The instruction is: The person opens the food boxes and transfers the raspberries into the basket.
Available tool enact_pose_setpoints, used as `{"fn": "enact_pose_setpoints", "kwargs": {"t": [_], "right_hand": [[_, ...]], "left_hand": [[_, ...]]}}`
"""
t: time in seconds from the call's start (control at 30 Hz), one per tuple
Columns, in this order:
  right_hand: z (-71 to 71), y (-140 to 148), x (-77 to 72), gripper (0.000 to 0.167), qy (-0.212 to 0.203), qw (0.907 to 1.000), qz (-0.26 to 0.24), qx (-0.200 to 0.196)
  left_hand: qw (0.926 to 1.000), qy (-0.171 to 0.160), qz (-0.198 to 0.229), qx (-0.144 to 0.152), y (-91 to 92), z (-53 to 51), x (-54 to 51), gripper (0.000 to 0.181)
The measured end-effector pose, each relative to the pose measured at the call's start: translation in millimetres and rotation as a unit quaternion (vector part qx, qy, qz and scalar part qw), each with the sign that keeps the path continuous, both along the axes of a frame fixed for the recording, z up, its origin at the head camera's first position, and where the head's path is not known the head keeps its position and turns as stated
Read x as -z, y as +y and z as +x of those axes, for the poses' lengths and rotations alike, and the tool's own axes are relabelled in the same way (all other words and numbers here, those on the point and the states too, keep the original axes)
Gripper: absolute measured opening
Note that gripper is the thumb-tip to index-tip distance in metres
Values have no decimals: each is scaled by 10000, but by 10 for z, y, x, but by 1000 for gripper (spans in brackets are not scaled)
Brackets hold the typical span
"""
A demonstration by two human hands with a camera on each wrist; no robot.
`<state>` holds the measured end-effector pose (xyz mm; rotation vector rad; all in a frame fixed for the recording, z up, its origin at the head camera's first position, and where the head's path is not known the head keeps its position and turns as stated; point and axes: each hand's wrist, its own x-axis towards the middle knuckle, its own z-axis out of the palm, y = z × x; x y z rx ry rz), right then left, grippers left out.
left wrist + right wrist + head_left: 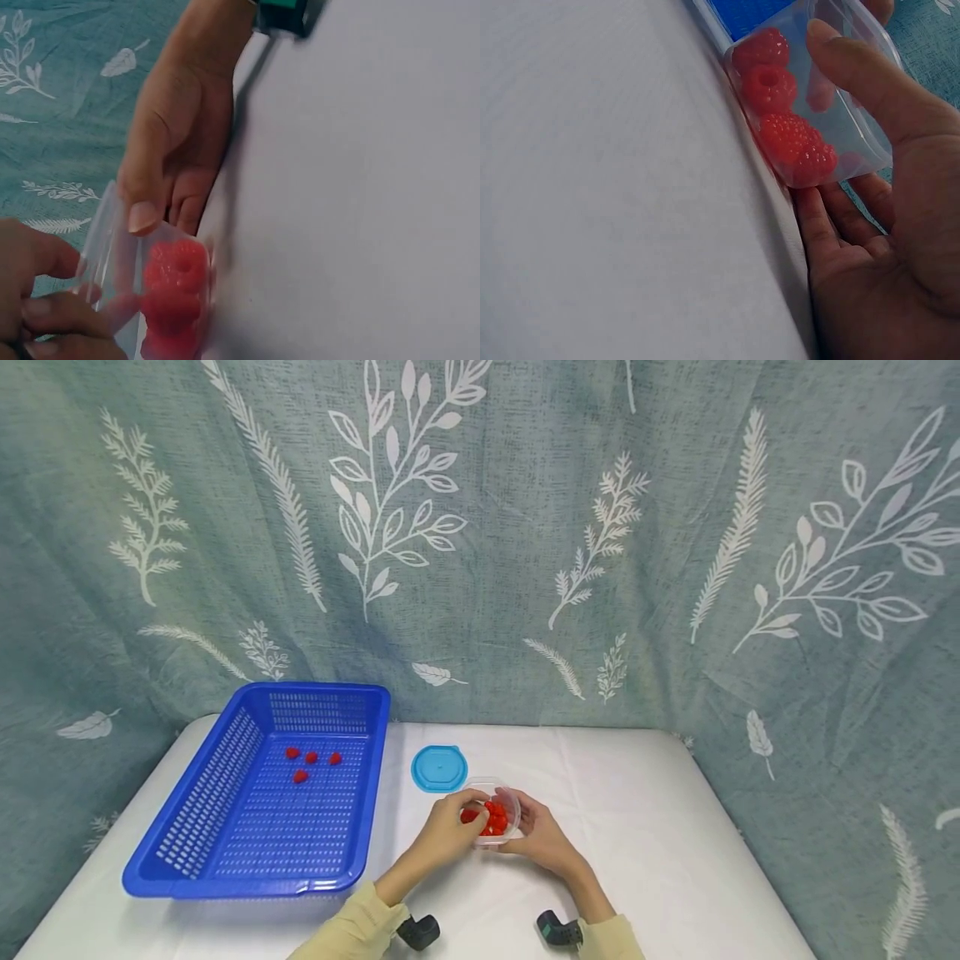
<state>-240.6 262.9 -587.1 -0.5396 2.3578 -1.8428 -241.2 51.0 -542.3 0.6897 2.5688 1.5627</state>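
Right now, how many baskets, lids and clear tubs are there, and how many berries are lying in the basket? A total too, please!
Blue basket: 1
Light blue lid: 1
Clear tub: 1
Red berries in the basket: 4
Total: 7

A big green-blue cloth (pixel 510 543) hangs at the back with soft folds. White leaves (pixel 393 446) and feathery twigs (pixel 746 518) are all over it. The white surface (pixel 637 827) has rounded back corners.
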Motion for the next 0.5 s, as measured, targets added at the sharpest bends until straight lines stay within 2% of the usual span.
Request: {"fn": "enact_pose_setpoints", "kwargs": {"t": [0.13, 0.23, 0.5], "right_hand": [[-10, -15, 12, 84, -81, 10000, -42, 17], [-12, -21, 13, 84, -131, 9999, -68, 55], [-3, 1, 6, 83, -88, 9999, -2, 90]], "left_hand": [[9972, 318, -673, 87, 49, -26, 2, 27], [9938, 440, -1017, 91, 73, -37, -6, 25], [9891, 554, -1363, 108, 91, -54, -39, 22]]}}
